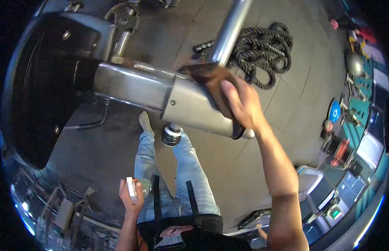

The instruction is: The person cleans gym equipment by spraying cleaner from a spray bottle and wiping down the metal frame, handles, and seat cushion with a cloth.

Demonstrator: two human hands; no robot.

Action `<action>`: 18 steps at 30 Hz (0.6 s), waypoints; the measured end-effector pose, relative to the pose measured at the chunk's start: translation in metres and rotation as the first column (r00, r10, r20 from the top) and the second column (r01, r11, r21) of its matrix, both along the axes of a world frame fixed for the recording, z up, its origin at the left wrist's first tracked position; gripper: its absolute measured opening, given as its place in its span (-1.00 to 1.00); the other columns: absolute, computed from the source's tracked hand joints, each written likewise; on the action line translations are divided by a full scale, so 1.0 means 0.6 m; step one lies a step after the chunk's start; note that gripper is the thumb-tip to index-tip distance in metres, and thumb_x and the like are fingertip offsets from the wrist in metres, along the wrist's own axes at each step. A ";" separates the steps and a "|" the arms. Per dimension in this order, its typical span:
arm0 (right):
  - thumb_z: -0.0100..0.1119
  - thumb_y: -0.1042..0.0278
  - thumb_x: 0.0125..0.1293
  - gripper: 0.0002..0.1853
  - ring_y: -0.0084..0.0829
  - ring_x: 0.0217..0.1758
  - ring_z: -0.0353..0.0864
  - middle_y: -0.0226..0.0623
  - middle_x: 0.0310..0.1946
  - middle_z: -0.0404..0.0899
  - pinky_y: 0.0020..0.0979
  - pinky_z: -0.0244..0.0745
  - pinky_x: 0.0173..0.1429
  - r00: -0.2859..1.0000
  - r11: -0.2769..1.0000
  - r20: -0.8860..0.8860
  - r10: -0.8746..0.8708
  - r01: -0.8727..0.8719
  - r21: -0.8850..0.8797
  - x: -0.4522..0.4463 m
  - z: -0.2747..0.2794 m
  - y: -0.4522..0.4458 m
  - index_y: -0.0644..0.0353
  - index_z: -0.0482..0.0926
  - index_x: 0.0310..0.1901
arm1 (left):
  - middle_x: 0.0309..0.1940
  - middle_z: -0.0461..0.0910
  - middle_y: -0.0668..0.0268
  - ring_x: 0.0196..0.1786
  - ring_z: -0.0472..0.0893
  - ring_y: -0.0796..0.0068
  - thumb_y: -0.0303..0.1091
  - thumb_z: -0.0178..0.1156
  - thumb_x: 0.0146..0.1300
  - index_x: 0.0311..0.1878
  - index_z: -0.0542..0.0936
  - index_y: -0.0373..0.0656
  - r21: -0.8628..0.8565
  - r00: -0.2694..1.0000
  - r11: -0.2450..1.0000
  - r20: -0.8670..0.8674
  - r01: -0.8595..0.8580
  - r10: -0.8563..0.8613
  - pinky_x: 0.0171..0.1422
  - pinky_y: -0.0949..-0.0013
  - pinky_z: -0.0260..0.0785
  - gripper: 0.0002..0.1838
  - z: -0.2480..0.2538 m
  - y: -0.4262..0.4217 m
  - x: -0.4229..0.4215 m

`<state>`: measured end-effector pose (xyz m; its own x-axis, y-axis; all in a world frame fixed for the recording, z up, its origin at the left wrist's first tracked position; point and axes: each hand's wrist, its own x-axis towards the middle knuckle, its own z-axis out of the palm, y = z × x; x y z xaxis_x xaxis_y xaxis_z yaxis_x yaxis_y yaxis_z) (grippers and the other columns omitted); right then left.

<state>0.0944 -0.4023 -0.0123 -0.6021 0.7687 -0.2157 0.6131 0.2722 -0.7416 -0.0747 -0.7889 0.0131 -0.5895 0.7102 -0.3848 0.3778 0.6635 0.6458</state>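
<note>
My right hand [244,102] is closed around a brown cloth [217,90] and presses it against the end of a silver metal beam [190,104] on a gym machine. The cloth wraps over the beam near an upright chrome tube [230,31]. Low at the left, my left hand [131,201] grips a spray bottle [145,187] with a white trigger head and a clear, greenish body. A black padded seat [48,83] is joined to the beam's left end. Beneath the beam is a black and white round knob [171,136].
A coiled black battle rope [261,50] lies on the dark tiled floor beyond the beam. A metal post with a round plate [123,19] stands at upper left. Along the right side are a blue balance trainer [334,111], a silver exercise ball [354,65] and other gym equipment.
</note>
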 end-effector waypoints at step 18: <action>-0.14 0.19 0.53 -0.58 -0.27 0.27 0.46 -0.08 0.20 0.49 -0.25 0.42 0.34 0.867 0.524 0.033 -0.496 0.330 -0.785 -0.078 -0.078 0.122 0.26 0.42 0.26 | -0.36 0.48 0.10 -0.32 0.51 0.14 -0.44 0.16 0.22 -0.27 0.53 -0.34 0.075 0.958 0.956 0.050 -0.284 0.281 -0.22 0.22 0.35 -0.87 -0.041 -0.074 0.041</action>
